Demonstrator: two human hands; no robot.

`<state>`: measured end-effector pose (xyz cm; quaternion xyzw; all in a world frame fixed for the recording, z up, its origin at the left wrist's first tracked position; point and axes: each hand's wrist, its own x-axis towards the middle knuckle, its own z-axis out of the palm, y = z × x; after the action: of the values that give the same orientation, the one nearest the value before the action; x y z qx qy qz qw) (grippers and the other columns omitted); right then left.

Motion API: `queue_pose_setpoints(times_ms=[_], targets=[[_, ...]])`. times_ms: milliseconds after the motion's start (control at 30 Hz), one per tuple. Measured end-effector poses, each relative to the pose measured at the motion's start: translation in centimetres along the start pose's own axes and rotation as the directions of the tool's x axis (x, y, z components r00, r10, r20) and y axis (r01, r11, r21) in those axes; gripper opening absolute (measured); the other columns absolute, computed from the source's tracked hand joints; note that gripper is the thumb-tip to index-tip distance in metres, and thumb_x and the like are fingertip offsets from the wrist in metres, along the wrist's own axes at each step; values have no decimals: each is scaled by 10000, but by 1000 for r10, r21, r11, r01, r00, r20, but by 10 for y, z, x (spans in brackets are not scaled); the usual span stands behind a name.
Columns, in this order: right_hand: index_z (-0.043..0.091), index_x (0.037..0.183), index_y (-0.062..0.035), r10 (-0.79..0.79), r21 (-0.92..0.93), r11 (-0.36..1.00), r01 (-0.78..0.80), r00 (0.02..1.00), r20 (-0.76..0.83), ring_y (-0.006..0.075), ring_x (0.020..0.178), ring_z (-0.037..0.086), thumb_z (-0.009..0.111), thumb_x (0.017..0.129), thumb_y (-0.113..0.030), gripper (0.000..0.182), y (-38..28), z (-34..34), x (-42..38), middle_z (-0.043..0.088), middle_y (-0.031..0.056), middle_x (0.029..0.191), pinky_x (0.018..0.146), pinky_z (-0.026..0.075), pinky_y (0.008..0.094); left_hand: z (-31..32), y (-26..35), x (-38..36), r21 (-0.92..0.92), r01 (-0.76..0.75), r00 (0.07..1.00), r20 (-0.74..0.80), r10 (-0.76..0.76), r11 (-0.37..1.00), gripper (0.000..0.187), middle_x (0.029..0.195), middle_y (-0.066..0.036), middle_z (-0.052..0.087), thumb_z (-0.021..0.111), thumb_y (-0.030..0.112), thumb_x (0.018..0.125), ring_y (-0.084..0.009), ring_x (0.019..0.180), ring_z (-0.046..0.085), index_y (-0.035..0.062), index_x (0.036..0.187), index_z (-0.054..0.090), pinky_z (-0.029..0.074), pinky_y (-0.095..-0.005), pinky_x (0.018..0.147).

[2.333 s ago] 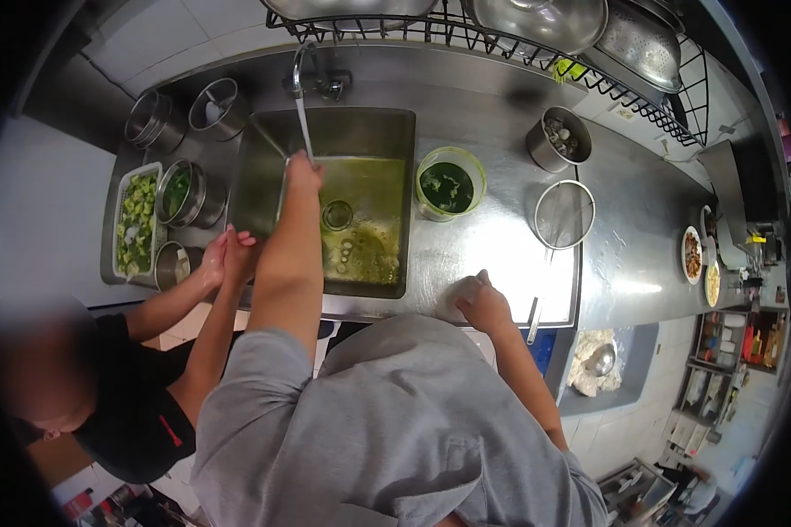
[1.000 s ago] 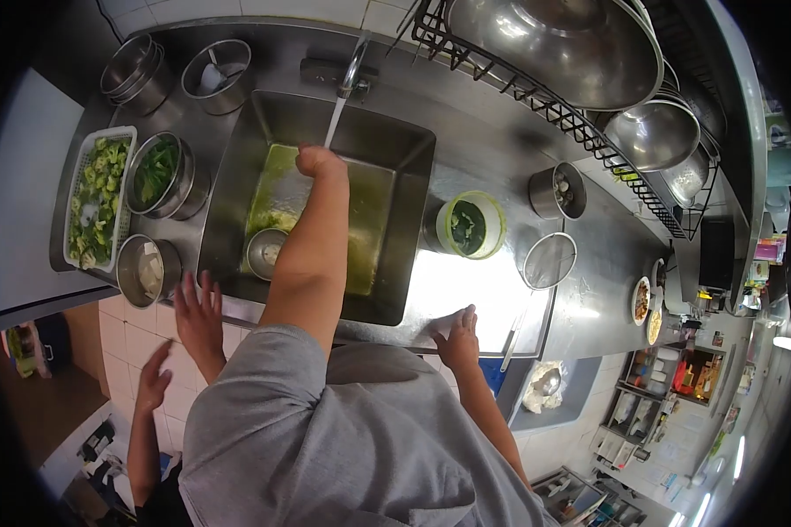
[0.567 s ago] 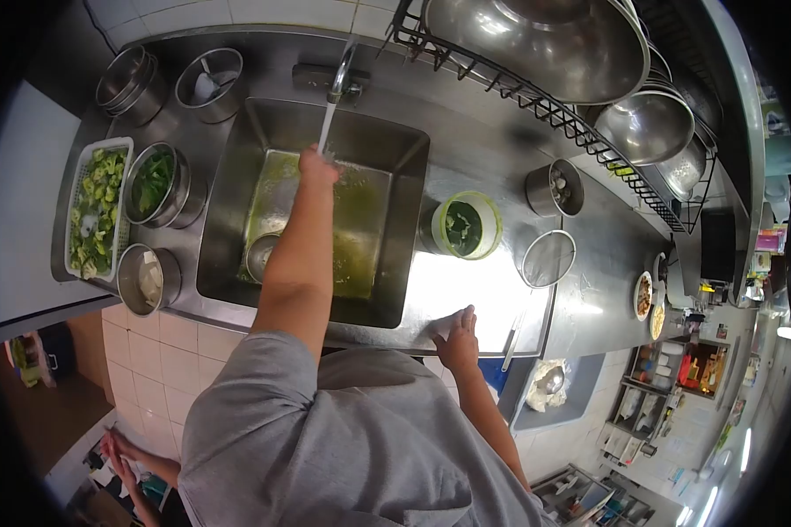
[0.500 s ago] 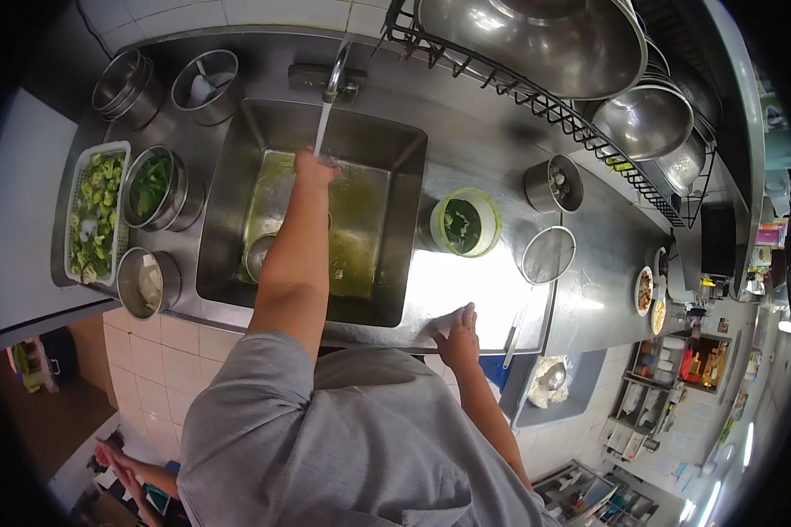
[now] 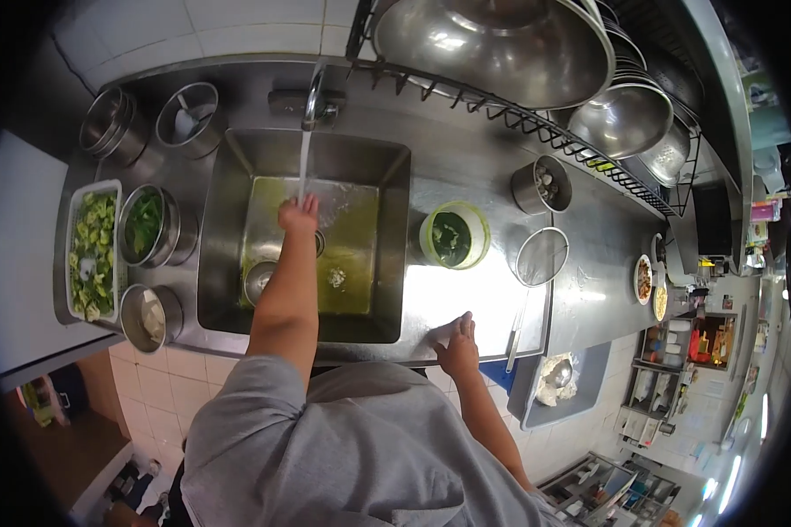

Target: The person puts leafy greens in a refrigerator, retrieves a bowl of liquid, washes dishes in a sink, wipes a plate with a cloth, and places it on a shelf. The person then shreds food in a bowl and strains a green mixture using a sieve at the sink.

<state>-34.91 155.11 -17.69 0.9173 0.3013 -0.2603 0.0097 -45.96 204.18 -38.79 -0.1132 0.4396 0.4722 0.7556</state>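
Note:
Water runs from the tap [image 5: 311, 110] into the steel sink [image 5: 404, 228]. My left hand [image 5: 299, 213] is at the falling stream, over the sink, with its fingers apart and nothing in them. A small round metal bowl [image 5: 259, 279] sits in the sink beside my left forearm, partly hidden by it. Greenish water and small pale bits lie on the sink floor. At the counter's front edge rests my right hand [image 5: 459, 344], fingers stretched out and empty. The green-rimmed container [image 5: 454, 235] with dark green contents stands right of the sink, near a round strainer [image 5: 542, 256].
Left of the sink are a white basket of chopped greens [image 5: 95, 250], a pot of leaves [image 5: 146, 227] and several metal pots. A rack [image 5: 501, 110] holding large bowls overhangs the back. A grey bin [image 5: 560, 386] stands below the counter at right.
My left hand has moved down the stream, away from the tap, and its fingers now show. The view has shifted slightly. Another person's hands at lower left are no longer seen.

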Motion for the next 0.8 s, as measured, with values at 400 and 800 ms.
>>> queue_pose_setpoints(times_ms=[400,800], targets=[[292,1600,81,80,-35,996,-78,995,61,418,1586,249,837,858,-301,997,3,6,7,151,291,1724,1208,413,471,128,-67,-10,590,-51,955,266,-134,805,138,708,-80,507,597,242,1012,-275,612,643,108,1001,567,532,-410,505],[429,1484,177,31,-48,998,-38,990,-139,490,1494,413,573,925,-77,631,14,11,-8,281,349,1663,1047,550,508,249,-24,5,758,-128,892,371,-261,639,247,943,-64,611,615,345,1032,-247,818,667,131,1154,602,594,-404,759]])
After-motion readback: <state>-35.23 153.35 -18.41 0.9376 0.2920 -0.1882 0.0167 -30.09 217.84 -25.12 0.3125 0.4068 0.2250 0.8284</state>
